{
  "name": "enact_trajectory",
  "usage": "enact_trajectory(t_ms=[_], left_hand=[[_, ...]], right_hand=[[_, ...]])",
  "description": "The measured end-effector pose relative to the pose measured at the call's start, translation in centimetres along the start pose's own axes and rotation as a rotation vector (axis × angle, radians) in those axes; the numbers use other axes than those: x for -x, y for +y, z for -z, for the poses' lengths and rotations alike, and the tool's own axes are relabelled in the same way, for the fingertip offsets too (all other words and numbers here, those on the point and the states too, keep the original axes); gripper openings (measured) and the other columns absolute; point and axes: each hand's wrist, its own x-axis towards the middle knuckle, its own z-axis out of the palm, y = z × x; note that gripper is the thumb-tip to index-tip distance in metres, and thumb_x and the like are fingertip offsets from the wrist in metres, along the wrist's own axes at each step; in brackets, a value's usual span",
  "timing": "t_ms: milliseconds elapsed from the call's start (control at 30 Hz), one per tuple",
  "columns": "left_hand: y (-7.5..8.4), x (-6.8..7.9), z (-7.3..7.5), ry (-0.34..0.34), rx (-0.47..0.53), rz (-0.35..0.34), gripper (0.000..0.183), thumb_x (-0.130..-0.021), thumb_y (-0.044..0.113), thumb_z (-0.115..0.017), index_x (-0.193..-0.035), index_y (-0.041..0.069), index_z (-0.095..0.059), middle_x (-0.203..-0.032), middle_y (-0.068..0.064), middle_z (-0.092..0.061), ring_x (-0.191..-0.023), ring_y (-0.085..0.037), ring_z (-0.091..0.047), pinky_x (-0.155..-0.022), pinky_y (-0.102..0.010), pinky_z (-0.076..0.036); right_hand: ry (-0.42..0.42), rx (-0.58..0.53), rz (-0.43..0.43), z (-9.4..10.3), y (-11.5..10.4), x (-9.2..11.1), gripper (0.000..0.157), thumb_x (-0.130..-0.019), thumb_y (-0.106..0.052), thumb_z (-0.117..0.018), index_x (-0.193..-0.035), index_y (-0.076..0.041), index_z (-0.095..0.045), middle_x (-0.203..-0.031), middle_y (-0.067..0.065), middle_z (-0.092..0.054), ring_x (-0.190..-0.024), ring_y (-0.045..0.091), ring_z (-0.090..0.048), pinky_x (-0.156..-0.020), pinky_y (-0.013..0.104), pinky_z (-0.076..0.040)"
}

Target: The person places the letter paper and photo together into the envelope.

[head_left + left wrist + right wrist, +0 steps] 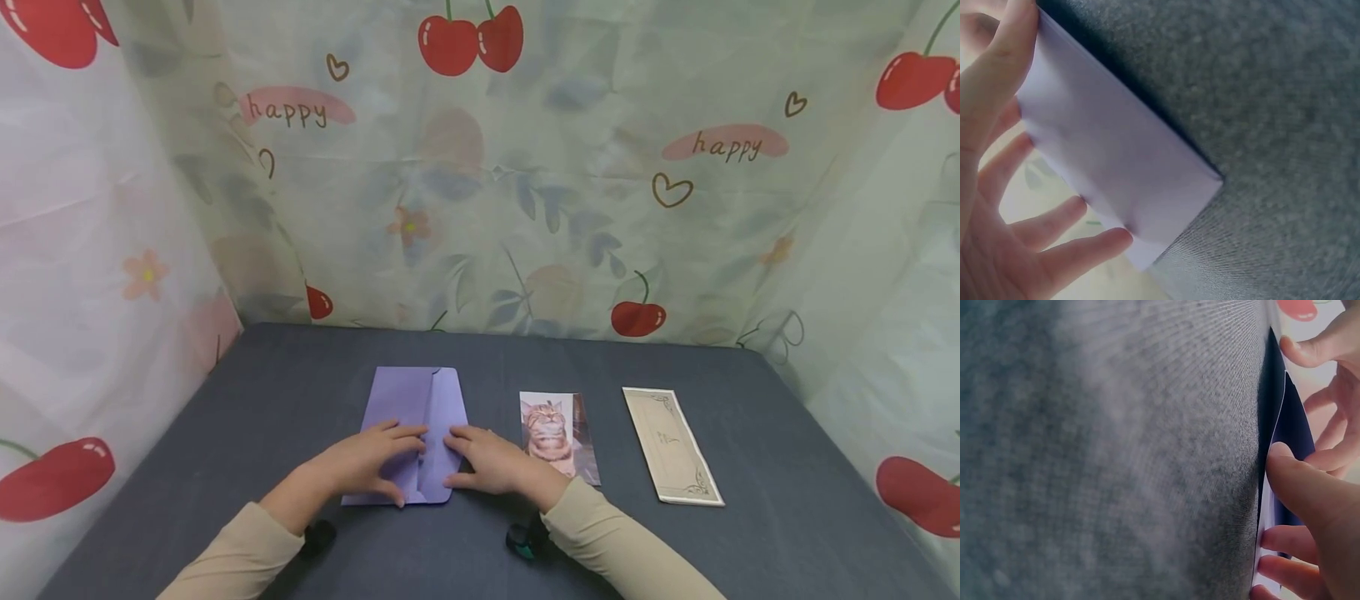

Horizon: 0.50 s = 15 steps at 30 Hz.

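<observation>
A lavender envelope (401, 396) lies on the dark tabletop, its long flap (447, 408) along the right side. My left hand (363, 460) rests on the envelope's lower part with fingers spread; in the left wrist view, the fingertips touch the lavender paper (1116, 137). My right hand (491, 462) is at the flap's right edge, its fingers extended over the paper. In the right wrist view, the thumb and fingertips touch the edge of the flap, which stands slightly raised over a dark gap. A cat photo card (547, 425) lies beside the right hand, partly covered by it.
A cream folded paper (671, 450) with ornate corners lies at the right of the dark table (757, 400). Cherry-printed curtains (480, 208) hang behind and at both sides. Black wrist devices (522, 542) sit under the forearms.
</observation>
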Motion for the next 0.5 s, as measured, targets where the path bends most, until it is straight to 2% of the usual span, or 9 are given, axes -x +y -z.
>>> enact_trajectory(t_ms=[67,300,500], left_hand=[[-0.11,0.03,0.01,0.004,0.006,-0.014,0.064,-0.067,0.039,-0.079,-0.118,0.007,-0.057,-0.140,-0.014,-0.048,-0.125,-0.046,-0.045,-0.101,-0.056,-0.038],[-0.59,0.12,-0.18,-0.020,0.055,0.003,0.063,-0.068,0.038,-0.078,-0.120,0.010,-0.056,-0.143,-0.013,-0.045,-0.129,-0.042,-0.042,-0.104,-0.055,-0.035],[-0.76,0.12,-0.21,0.003,0.033,-0.026,0.061,-0.069,0.037,-0.077,-0.119,0.009,-0.057,-0.141,-0.014,-0.047,-0.128,-0.043,-0.043,-0.105,-0.054,-0.035]], right_hand=[[0.000,0.014,0.008,-0.02,-0.02,0.03,0.062,-0.089,-0.041,-0.059,-0.136,-0.003,-0.046,-0.144,0.017,-0.043,-0.133,0.030,-0.042,-0.106,0.050,-0.037],[-0.012,0.042,0.007,0.03,-0.25,0.13,0.062,-0.090,-0.042,-0.057,-0.137,-0.004,-0.045,-0.146,0.016,-0.041,-0.135,0.030,-0.039,-0.105,0.050,-0.038],[-0.024,0.026,-0.008,0.15,-0.37,0.31,0.062,-0.090,-0.042,-0.056,-0.138,-0.005,-0.043,-0.147,0.015,-0.040,-0.137,0.029,-0.037,-0.107,0.050,-0.036]])
